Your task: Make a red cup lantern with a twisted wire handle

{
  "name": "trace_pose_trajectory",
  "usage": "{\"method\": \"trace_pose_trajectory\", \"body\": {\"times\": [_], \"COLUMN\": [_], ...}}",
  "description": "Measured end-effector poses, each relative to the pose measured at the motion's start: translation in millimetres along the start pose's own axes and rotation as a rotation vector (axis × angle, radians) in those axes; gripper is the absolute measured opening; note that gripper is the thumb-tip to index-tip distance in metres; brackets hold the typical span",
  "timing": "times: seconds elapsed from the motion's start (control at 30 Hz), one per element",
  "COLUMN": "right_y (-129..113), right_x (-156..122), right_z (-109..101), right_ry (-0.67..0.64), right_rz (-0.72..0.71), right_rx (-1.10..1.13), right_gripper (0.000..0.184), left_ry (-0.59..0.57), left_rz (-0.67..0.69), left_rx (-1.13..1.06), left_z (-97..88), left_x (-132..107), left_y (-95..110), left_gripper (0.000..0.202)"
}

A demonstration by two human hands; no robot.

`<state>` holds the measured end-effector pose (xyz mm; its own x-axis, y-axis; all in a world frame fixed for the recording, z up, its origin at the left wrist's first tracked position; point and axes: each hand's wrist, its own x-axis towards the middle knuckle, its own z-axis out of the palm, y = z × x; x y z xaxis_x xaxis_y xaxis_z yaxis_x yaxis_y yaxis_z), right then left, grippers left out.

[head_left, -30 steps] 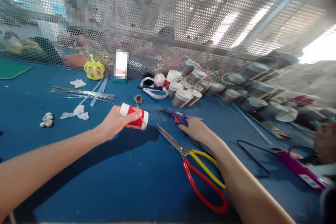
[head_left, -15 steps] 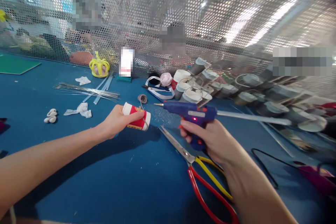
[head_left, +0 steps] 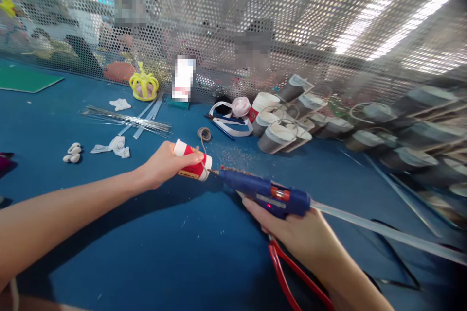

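My left hand [head_left: 164, 165] is wrapped round a red and white paper cup [head_left: 192, 171], which lies tilted on its side. A grey-brown cord runs across the cup from under my thumb to a small coil [head_left: 204, 134] on the table. In my right hand [head_left: 280, 223] is a blue glue gun [head_left: 262, 192] with a long clear glue stick out of its back and a small red light lit. Its nozzle is at the cup's rim, by the cord; whether it touches is hard to tell. Red-handled scissors [head_left: 292, 272] lie partly hidden beneath my right hand.
Wrapped grey cups [head_left: 275, 137] stand in a group at the back right, with more farther right. Thin wires [head_left: 127, 120], clear glue sticks [head_left: 149, 117], white lace [head_left: 118, 146] and a yellow crown-shaped piece [head_left: 144, 83] lie left. A perforated metal screen [head_left: 219, 14] borders the blue table.
The glue gun has moved left and down, its nozzle coming to the cup's rim, and has rolled so its top shows. It now covers the scissors' blades. The left hand keeps its hold.
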<state>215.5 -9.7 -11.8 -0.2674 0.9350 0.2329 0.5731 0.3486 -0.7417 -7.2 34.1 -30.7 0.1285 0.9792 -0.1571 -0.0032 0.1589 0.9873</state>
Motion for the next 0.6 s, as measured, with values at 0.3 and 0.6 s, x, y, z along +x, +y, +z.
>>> {"method": "trace_pose_trajectory", "body": {"times": [0.3,0.6], "right_y": [-8.6,-15.7], "right_x": [2.7,6.4], "right_z": [2.2,-1.9], "right_ry": [-0.002,-0.015], "right_rz": [0.065,0.067], "right_rx": [-0.028,-0.031], "right_gripper": [0.010,0.009], "left_ry": [0.026,0.008], "left_rz": [-0.015,-0.010], "left_rx": [-0.019,0.014], "left_z": [0.6,-0.2], "left_x": [0.3,0.1], "left_y": [1.6,-0.3], "left_gripper": [0.024,0.025]}}
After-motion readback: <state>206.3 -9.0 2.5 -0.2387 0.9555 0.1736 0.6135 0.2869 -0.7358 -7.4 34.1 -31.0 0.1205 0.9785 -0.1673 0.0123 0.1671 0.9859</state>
